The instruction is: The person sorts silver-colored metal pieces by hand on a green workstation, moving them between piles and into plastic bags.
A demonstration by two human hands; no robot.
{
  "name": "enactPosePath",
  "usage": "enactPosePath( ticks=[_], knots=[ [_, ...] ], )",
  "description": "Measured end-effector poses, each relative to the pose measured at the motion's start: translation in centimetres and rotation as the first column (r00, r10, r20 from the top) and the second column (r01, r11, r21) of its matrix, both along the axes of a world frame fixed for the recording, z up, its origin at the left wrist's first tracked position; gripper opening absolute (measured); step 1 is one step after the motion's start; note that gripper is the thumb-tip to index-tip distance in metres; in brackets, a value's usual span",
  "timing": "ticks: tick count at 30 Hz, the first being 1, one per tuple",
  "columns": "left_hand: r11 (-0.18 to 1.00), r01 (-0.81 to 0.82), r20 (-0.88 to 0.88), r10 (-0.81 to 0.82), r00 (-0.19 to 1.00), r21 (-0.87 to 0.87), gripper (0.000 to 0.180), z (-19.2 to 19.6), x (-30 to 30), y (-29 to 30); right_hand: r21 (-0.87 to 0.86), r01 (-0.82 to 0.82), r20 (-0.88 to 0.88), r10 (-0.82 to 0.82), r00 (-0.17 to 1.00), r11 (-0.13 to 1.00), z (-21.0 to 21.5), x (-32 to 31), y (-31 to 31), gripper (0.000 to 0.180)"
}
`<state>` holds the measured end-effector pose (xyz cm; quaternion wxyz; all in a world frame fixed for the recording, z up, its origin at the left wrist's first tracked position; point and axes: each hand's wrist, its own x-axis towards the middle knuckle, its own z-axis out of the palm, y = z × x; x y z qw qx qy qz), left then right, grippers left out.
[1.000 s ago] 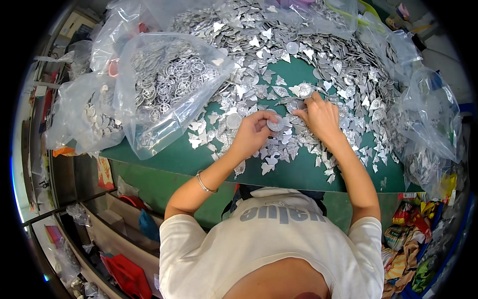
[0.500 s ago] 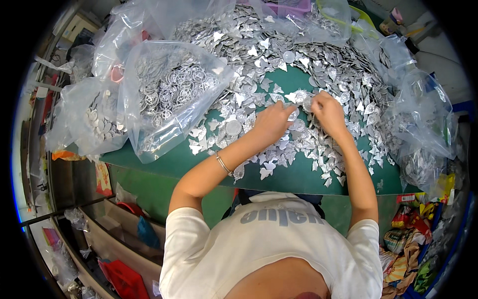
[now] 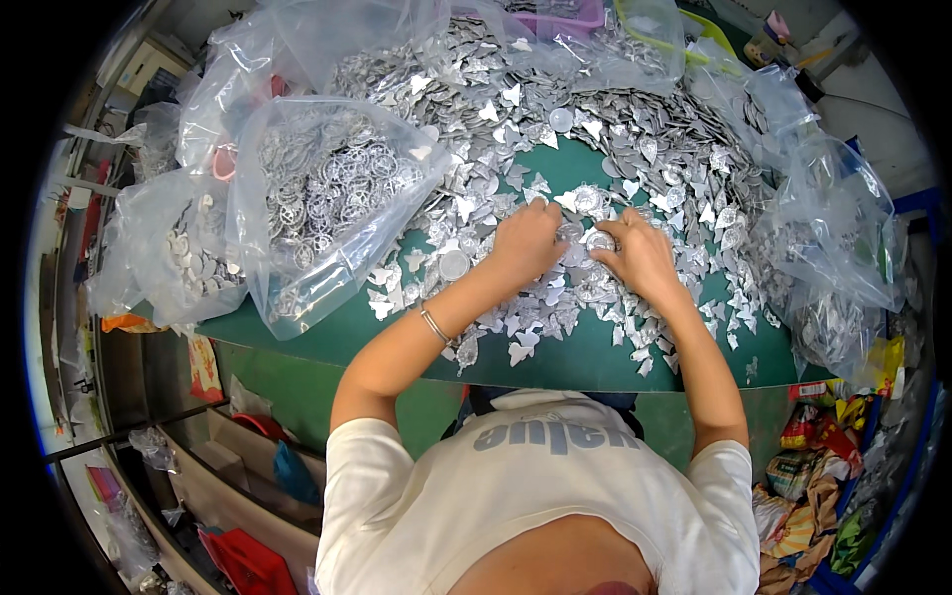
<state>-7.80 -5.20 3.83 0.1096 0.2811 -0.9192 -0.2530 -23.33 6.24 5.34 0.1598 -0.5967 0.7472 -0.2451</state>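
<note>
A broad pile of small flat silver metal pieces, many of them pointed, covers much of a green tabletop. My right hand has its thumb and forefinger at the edges of a round silver metal disc, in a pinch. Close on its left, my left hand is closed with the fingers curled down among the pieces; whatever lies between its fingertips is hidden. A round piece shows beside its fingers. Another plain disc lies to the left of my left wrist.
On the left stand a clear plastic bag of openwork round metal pieces and a smaller bag of flat pieces. Clear bags line the right edge. At the back are a purple basket and a yellow-green one.
My right hand has lowered slightly, and its thumb and forefinger now spread around a round disc. My left hand has shifted a little left and down. The view has moved slightly.
</note>
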Motion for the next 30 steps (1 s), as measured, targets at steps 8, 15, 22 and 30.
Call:
enactPosePath(
  ticks=[8, 15, 22, 30],
  knots=[
    [0.097, 0.283, -0.296, 0.432, 0.852, 0.954, 0.013, -1.5, 0.5, -2.3, -0.201, 0.111, 0.516, 0.008, 0.857, 0.973, -2.3, -1.5, 1.0, 0.023],
    [0.037, 0.223, -0.199, 0.61, 0.767, 0.974, 0.035, 1.5, -1.1, -2.5, 0.017, 0.305, 0.686, 0.211, -0.696, 0.952, 0.1, -5.4, 2.6, 0.029],
    [0.983, -0.012, -0.199, 0.049, 0.979, 0.181, 0.031, -1.7, -4.8, -4.1, 0.376, 0.577, 0.542, 0.333, -0.772, 0.726, 1.9, -6.0, 3.7, 0.021],
    [0.93, 0.001, -0.23, 0.09, 0.969, 0.369, 0.023, -1.1, -5.0, -3.9, -0.025, 0.469, 0.648, -0.343, 0.68, 0.883, 0.6, -7.8, 4.2, 0.021]
  ],
)
